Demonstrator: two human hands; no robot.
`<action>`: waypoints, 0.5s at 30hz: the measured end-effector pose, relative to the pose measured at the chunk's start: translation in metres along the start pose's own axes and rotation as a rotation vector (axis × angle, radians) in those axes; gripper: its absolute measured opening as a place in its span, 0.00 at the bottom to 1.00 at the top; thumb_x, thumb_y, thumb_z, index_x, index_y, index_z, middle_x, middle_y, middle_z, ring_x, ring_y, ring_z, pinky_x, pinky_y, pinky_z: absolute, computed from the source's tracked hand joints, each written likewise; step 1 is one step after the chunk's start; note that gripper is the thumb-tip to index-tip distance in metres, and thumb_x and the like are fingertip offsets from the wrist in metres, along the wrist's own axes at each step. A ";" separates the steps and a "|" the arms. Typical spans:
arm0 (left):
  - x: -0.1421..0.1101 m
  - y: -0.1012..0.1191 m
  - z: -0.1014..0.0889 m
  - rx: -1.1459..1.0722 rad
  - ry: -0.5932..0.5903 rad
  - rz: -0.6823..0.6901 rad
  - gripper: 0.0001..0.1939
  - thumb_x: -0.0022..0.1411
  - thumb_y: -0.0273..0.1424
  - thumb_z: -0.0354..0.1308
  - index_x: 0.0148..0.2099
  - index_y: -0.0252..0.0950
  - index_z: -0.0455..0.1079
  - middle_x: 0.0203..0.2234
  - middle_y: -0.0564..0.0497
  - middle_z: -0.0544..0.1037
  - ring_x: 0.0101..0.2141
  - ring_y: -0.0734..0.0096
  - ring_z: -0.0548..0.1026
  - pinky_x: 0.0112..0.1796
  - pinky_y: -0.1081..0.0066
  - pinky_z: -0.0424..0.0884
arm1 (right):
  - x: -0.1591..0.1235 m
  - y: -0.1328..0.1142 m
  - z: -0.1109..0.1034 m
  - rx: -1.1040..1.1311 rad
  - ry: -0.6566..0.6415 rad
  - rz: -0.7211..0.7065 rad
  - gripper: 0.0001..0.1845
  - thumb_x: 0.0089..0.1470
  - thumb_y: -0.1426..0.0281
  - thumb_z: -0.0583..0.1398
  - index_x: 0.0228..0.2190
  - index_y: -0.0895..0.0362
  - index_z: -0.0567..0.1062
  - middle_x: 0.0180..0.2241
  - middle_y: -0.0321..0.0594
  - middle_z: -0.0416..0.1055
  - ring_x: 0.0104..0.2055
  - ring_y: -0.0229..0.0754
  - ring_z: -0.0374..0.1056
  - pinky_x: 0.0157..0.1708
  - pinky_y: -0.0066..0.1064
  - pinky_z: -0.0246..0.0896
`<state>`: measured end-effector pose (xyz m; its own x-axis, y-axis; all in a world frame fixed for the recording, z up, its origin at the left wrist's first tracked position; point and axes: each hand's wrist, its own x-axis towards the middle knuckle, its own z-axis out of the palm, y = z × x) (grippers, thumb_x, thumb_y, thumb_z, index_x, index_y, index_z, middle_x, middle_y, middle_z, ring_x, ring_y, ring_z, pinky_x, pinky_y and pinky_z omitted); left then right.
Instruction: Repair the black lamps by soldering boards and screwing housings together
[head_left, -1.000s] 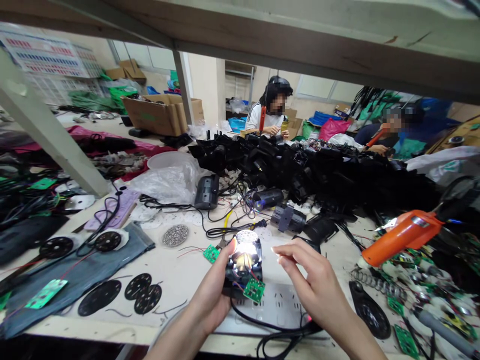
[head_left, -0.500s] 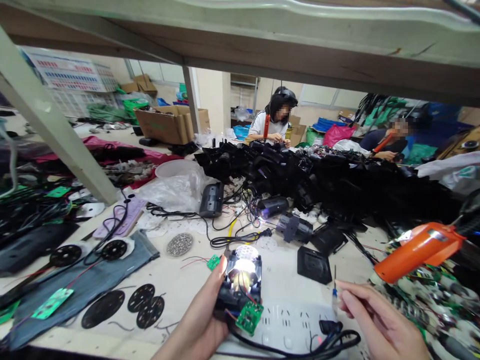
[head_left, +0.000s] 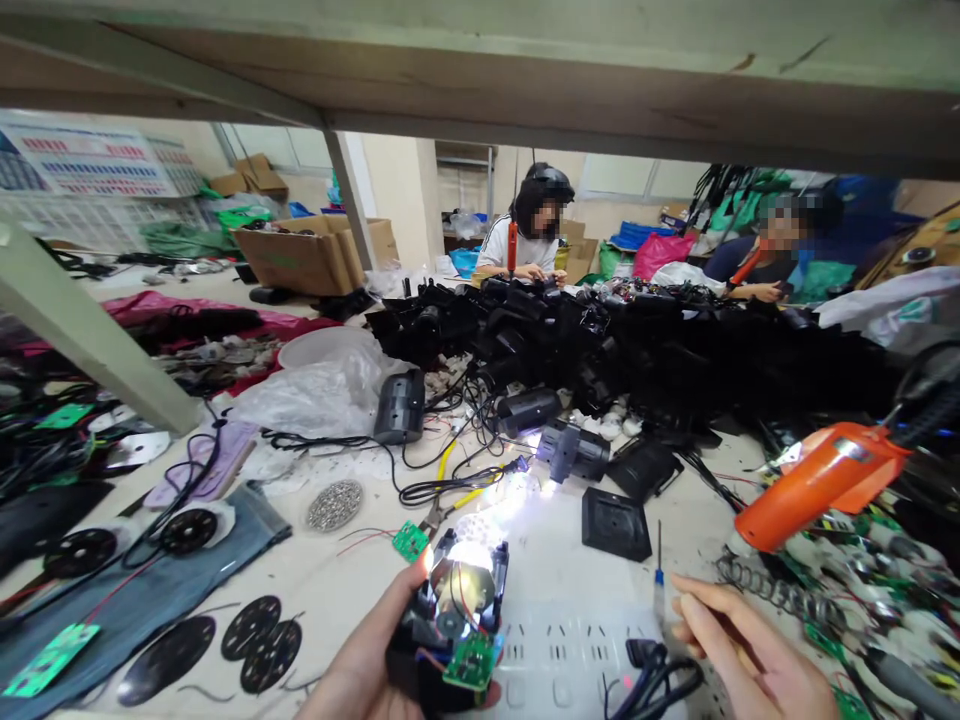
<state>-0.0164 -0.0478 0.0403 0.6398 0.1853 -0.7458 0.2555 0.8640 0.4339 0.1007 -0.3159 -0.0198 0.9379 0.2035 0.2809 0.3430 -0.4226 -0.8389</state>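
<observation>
My left hand [head_left: 371, 660] is wrapped round a small black lamp unit [head_left: 454, 605] whose LED is lit bright white; a green circuit board [head_left: 471, 662] hangs off its near side on thin wires. My right hand [head_left: 750, 650] is closed on a slim screwdriver [head_left: 658, 585] with a blue-and-clear handle, its thin shaft pointing up, a hand's width to the right of the lamp. Both are held low over a white power strip [head_left: 570, 650] with a black plug and cable [head_left: 649, 675] in it.
A big heap of black lamp housings [head_left: 637, 350] covers the middle of the bench. An orange power screwdriver [head_left: 817, 480] hangs at right. Black discs [head_left: 259, 640], green boards, cables and yellow-handled pliers [head_left: 450, 490] lie at left. Two seated people work across the bench.
My right hand moved away from the lamp to the right and took up the screwdriver. My left hand tilted the lit lamp and lowered it toward me.
</observation>
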 end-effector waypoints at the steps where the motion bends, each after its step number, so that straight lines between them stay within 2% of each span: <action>1: 0.001 0.000 0.000 0.009 0.011 -0.004 0.11 0.63 0.32 0.58 0.40 0.25 0.72 0.25 0.38 0.81 0.24 0.56 0.79 0.27 0.54 0.79 | -0.001 0.003 0.000 0.012 0.002 0.004 0.15 0.54 0.57 0.62 0.36 0.54 0.82 0.34 0.40 0.80 0.26 0.42 0.77 0.28 0.21 0.74; 6: 0.003 -0.001 0.001 0.038 0.028 -0.002 0.15 0.64 0.34 0.57 0.43 0.23 0.71 0.26 0.36 0.81 0.25 0.55 0.80 0.28 0.54 0.79 | -0.005 0.008 0.000 0.036 0.008 -0.018 0.14 0.55 0.59 0.62 0.37 0.54 0.82 0.35 0.41 0.80 0.27 0.42 0.78 0.29 0.22 0.75; 15: 0.001 -0.002 -0.008 0.050 0.004 -0.002 0.18 0.64 0.36 0.57 0.47 0.23 0.69 0.30 0.35 0.82 0.28 0.51 0.81 0.29 0.56 0.79 | -0.009 -0.001 -0.002 0.009 0.025 -0.087 0.12 0.56 0.61 0.61 0.37 0.53 0.81 0.34 0.40 0.79 0.27 0.41 0.77 0.28 0.21 0.74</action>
<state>-0.0225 -0.0450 0.0349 0.6365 0.1855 -0.7486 0.2931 0.8397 0.4573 0.0923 -0.3191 -0.0200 0.9055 0.2168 0.3649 0.4232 -0.3965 -0.8146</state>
